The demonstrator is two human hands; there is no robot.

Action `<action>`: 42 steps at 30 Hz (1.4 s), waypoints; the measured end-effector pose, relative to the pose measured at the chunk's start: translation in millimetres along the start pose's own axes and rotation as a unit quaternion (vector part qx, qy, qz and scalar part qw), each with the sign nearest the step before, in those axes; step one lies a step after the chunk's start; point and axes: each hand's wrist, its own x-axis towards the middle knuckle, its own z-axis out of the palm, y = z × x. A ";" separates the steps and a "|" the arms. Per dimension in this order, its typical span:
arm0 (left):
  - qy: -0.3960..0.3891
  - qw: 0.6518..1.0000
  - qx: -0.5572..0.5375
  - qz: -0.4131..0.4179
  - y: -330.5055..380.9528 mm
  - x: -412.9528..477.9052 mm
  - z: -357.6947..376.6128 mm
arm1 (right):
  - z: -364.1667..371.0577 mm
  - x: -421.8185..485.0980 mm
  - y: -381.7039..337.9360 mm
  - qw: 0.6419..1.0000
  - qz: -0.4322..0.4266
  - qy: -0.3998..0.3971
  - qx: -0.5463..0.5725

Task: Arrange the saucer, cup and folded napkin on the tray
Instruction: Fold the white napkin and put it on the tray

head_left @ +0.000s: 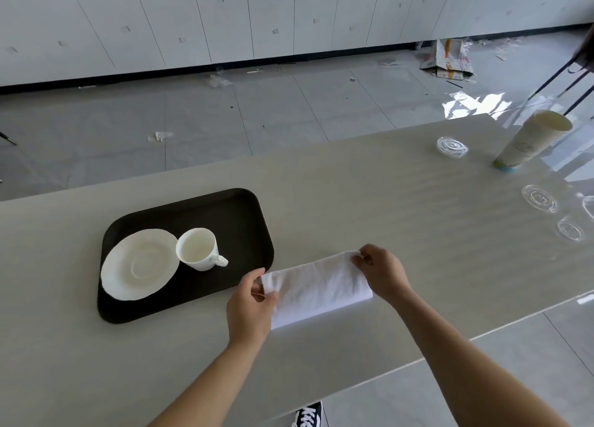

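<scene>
A black tray (238, 214) lies on the beige table, left of centre. On it rest a white saucer (138, 264) at the left and a white cup (196, 248) just right of it, upright, handle pointing right. A white folded napkin (316, 288) lies on the table right of the tray, its left end near the tray's rim. My left hand (252, 304) pinches the napkin's left end. My right hand (379, 272) pinches its far right corner.
At the table's far right stand a stack of paper cups (532, 140) and several clear plastic lids (451, 146). The table edge runs diagonally at lower right, with tiled floor and a shoe (307, 415) below.
</scene>
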 end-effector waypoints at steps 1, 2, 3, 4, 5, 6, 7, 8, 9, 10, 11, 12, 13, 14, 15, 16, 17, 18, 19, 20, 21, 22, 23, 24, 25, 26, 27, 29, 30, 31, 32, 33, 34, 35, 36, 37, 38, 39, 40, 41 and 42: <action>0.015 0.999 0.034 0.026 1.2 0.5 3.3 | 3.6 2.5 -1.5 1.000 0.000 0.006 -0.010; 0.025 0.996 0.067 0.050 1.8 0.3 6.3 | 6.9 4.3 -2.1 1.000 -0.003 0.011 -0.024; 0.028 0.993 0.096 0.067 1.5 -0.5 9.4 | 9.9 5.9 -2.1 0.999 -0.008 0.016 -0.041; 0.024 0.989 0.126 0.075 0.2 -1.6 12.3 | 12.9 7.1 -0.9 0.998 -0.015 0.019 -0.057; 0.018 0.984 0.160 0.080 -1.6 -3.3 14.6 | 15.7 8.1 0.5 0.997 -0.022 0.023 -0.070; 0.013 0.977 0.193 0.087 -3.4 -5.2 16.1 | 18.0 8.7 1.9 0.996 -0.028 0.027 -0.078; 0.013 0.970 0.220 0.103 -5.0 -7.1 16.6 | 19.7 8.7 2.7 0.996 -0.029 0.030 -0.079; 0.019 0.961 0.240 0.134 -7.2 -8.5 16.4 | 20.5 8.0 3.4 0.996 -0.027 0.034 -0.072; 0.026 0.948 0.261 0.180 -10.1 -9.3 16.0 | 20.8 6.6 4.0 0.997 -0.023 0.040 -0.060; 0.031 0.927 0.289 0.238 -13.2 -9.3 15.6 | 20.6 4.6 4.8 0.997 -0.026 0.053 -0.049; 0.021 0.901 0.318 0.295 -16.0 -9.0 15.8 | 20.2 1.5 6.0 0.995 -0.037 0.074 -0.049; -0.004 0.874 0.346 0.341 -19.0 -8.5 16.4 | 20.0 -2.6 7.3 0.991 -0.057 0.101 -0.060; -0.037 0.850 0.373 0.371 -22.3 -7.9 17.7 | 21.0 -7.5 8.7 0.985 -0.087 0.125 -0.077; -0.069 0.831 0.400 0.381 -25.9 -7.2 19.2 | 23.1 -13.0 10.2 0.978 -0.123 0.138 -0.093; -0.094 0.817 0.428 0.375 -29.6 -6.7 20.6 | 26.6 -18.6 11.1 0.972 -0.157 0.135 -0.109; -0.111 0.809 0.453 0.357 -33.4 -6.7 21.5 | 31.1 -23.8 12.0 0.968 -0.183 0.116 -0.130; -0.122 0.804 0.473 0.339 -37.5 -7.2 22.0 | 37.0 -28.1 13.0 0.964 -0.199 0.084 -0.157; -0.129 0.799 0.488 0.326 -41.8 -7.4 22.4 | 43.5 -30.9 14.6 0.960 -0.205 0.048 -0.185; -0.133 0.795 0.500 0.318 -45.9 -7.6 22.6 | 50.1 -32.6 17.6 0.956 -0.203 0.017 -0.211; -0.137 0.791 0.508 0.312 -48.9 -8.1 22.5 | 55.6 -33.6 21.6 0.954 -0.194 -0.006 -0.230; -0.139 0.790 0.513 0.306 -50.7 -8.3 22.4 | 59.6 -34.3 26.0 0.952 -0.184 -0.020 -0.244; -0.141 0.790 0.515 0.301 -51.2 -8.4 22.1 | 62.2 -34.8 30.5 0.950 -0.176 -0.028 -0.255; -0.143 0.791 0.515 0.297 -50.7 -8.3 22.2 | 63.6 -35.4 34.5 0.948 -0.171 -0.032 -0.266; -0.145 0.792 0.516 0.294 -49.3 -8.1 22.2 | 64.0 -35.2 37.4 0.946 -0.169 -0.035 -0.276; -0.148 0.792 0.516 0.290 -47.9 -8.1 22.4 | 63.7 -34.9 39.2 0.944 -0.169 -0.038 -0.282; -0.150 0.793 0.516 0.287 -46.7 -8.2 21.9 | 63.2 -34.5 40.0 0.943 -0.169 -0.041 -0.284; -0.152 0.794 0.515 0.286 -46.5 -8.7 20.9 | 62.9 -34.8 40.0 0.943 -0.169 -0.044 -0.283; -0.154 0.795 0.509 0.290 -48.3 -11.1 17.2 | 63.5 -38.5 39.8 0.945 -0.170 -0.051 -0.275; -0.157 0.796 0.506 0.292 -49.8 -13.0 14.8 | 64.5 -42.0 40.4 0.946 -0.171 -0.056 -0.271; -0.161 0.797 0.504 0.291 -51.1 -15.3 12.5 | 66.0 -46.0 41.6 0.946 -0.171 -0.059 -0.269; -0.159 0.799 0.502 0.291 -51.2 -17.6 10.4 | 67.1 -49.6 42.2 0.947 -0.170 -0.059 -0.268; -0.155 0.803 0.497 0.290 -49.8 -19.4 8.3 | 67.3 -52.1 41.4 0.948 -0.165 -0.060 -0.265; -0.155 0.811 0.485 0.287 -47.1 -21.3 6.6 | 66.6 -53.6 39.5 0.950 -0.160 -0.062 -0.261; -0.155 0.823 0.466 0.285 -43.9 -23.6 5.9 | 65.0 -54.6 36.7 0.951 -0.158 -0.062 -0.259; -0.150 0.842 0.435 0.282 -40.5 -26.1 5.2 | 62.9 -56.1 32.3 0.951 -0.164 -0.054 -0.255; -0.138 0.869 0.390 0.270 -36.4 -29.4 5.5 | 60.7 -58.8 26.3 0.953 -0.180 -0.036 -0.240; -0.113 0.903 0.334 0.244 -31.8 -33.4 6.0 | 59.8 -63.0 19.1 0.958 -0.199 -0.014 -0.205; -0.075 0.938 0.273 0.201 -27.1 -37.2 6.4 | 60.5 -68.1 11.2 0.966 -0.211 0.003 -0.146; -0.037 0.966 0.215 0.140 -22.7 -40.1 6.4 | 62.4 -73.6 2.5 0.976 -0.208 0.008 -0.069; -0.007 0.984 0.163 0.071 -17.9 -41.6 6.1 | 65.4 -79.0 -6.7 0.982 -0.186 -0.005 0.016; 0.010 0.992 0.127 0.003 -13.7 -40.4 5.9 | 68.8 -83.3 -14.9 0.983 -0.149 -0.034 0.101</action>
